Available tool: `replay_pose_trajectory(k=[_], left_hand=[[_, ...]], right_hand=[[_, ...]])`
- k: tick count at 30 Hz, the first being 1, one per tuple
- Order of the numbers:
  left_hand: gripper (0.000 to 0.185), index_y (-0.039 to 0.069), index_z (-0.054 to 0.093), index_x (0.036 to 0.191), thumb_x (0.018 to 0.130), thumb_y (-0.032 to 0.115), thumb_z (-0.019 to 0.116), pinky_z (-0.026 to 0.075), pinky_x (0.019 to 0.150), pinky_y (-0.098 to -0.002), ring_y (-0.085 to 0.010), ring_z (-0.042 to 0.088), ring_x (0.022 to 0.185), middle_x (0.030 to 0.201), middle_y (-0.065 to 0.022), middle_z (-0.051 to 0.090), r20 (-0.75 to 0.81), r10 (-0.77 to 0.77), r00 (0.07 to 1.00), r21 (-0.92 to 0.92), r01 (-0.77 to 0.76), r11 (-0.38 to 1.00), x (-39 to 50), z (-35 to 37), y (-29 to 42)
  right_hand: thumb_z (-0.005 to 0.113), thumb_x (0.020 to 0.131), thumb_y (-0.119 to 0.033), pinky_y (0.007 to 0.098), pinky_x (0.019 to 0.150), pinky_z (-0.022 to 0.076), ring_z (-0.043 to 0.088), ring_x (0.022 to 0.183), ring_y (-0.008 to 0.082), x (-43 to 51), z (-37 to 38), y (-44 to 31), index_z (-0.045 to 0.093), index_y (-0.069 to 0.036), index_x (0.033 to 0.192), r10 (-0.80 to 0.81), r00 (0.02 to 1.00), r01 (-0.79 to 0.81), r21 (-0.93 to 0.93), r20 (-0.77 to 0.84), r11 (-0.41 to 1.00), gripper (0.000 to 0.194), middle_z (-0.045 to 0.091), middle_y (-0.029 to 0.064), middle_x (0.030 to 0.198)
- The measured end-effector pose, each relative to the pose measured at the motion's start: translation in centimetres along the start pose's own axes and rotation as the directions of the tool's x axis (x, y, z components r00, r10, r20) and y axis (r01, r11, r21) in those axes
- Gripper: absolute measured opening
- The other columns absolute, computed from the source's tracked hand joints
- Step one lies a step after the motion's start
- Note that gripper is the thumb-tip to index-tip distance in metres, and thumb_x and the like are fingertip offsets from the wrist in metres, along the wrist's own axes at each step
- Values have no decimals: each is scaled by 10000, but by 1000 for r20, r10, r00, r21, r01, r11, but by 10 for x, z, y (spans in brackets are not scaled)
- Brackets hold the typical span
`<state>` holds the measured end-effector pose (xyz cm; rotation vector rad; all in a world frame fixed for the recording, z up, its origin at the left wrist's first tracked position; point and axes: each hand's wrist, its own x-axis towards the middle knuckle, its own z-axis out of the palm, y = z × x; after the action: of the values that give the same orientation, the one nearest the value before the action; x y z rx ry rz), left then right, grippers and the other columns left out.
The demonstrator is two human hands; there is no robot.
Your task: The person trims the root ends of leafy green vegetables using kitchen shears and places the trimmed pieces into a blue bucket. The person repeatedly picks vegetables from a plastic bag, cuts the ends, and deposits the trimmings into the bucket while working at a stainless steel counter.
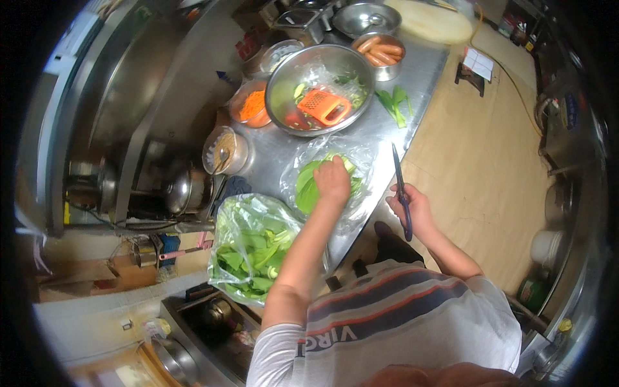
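My left hand (333, 179) is closed on a bunch of leafy greens (305, 187), which lies on a clear plastic bag (358, 140) on the steel table. Its fingertips are hidden under the hand. In my right hand (419, 212), off the table's edge, is what looks like a pair of scissors (399, 175) with purple handles. The blades point away from me and appear closed. A large plastic bag of leafy greens (254, 246) sits left of my left forearm. Beyond the hands, a steel mixing bowl (283, 65) contains an orange grater (323, 106) and vegetable scraps.
A loose green stalk (397, 104) lies near the right edge of the steel table (420, 82). Shredded carrot (254, 105), a tub with a spoon (225, 150) and a bowl of sausages (383, 51) surround the mixing bowl. A small stool (470, 80) stands on the floor.
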<state>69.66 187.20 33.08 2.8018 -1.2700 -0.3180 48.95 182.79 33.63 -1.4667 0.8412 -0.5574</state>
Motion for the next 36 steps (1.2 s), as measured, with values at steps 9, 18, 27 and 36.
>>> replay_pose_trajectory(k=[9,18,27,36], left_hand=[[987,-49,178,1420,769,565,596,33,1102,-554,-366,88,1391,1488,-226,144,0,-16,1000,95,16,995,-22,66,-1],[782,-46,266,1385,825,391,595,27,1100,-557,-353,97,1396,1488,-224,149,-32,57,998,-192,-62,979,-17,75,-23],[462,-33,467,1268,833,120,491,146,1099,-524,-318,276,1336,1390,-173,388,-28,139,990,209,-130,969,-64,17,-35],[420,-66,556,1169,804,134,501,250,1069,-460,-313,380,1206,1340,-190,375,228,84,970,205,-132,970,-94,56,-22]], right_hand=[[685,799,-76,206,519,396,466,554,45,6,-18,6,578,1,989,25,999,-28,-109,-28,994,232,519,-22,614],[681,805,-69,204,507,380,451,554,38,20,-8,-1,578,4,994,33,998,-32,-29,57,999,228,502,-33,624],[693,800,-74,205,515,388,462,555,44,33,-1,0,585,3,988,-16,996,20,-58,82,998,230,511,-20,608],[697,806,-84,203,521,389,450,561,41,29,6,-3,587,-7,992,-24,991,33,-66,132,997,229,505,-33,620]])
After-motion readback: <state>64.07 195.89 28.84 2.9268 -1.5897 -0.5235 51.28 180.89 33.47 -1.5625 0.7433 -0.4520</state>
